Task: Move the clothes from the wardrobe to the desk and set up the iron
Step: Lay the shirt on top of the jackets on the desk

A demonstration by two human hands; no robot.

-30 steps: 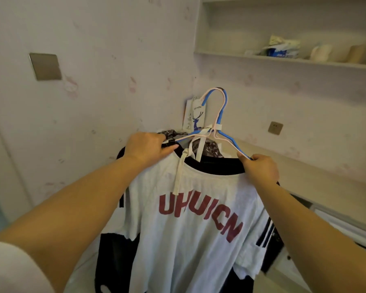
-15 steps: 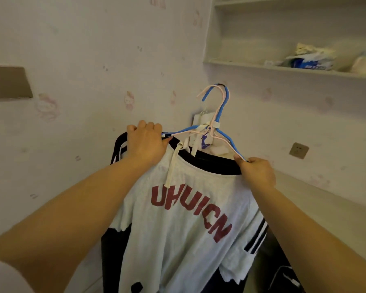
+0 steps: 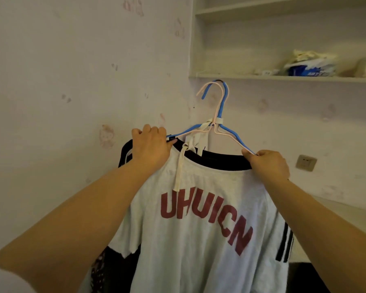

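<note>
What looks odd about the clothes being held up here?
A pale cloth strap dangles loose over the white T-shirt with red letters. Blue and pink wire hangers are tied together, several garments bunched beneath. Left hand and right hand grip the shoulders.

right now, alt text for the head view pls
Both hands, left hand and right hand, grip the ends of the hangers carrying a white T-shirt before a wall, below a shelf.

Two hands, left (image 3: 151, 142) and right (image 3: 269, 163), grip two hangers, one blue (image 3: 225, 106) and one pink (image 3: 207, 86). One white T-shirt (image 3: 199, 229) hangs in front. One wall socket (image 3: 306, 162) sits beyond, under one shelf (image 3: 283, 78).
</note>
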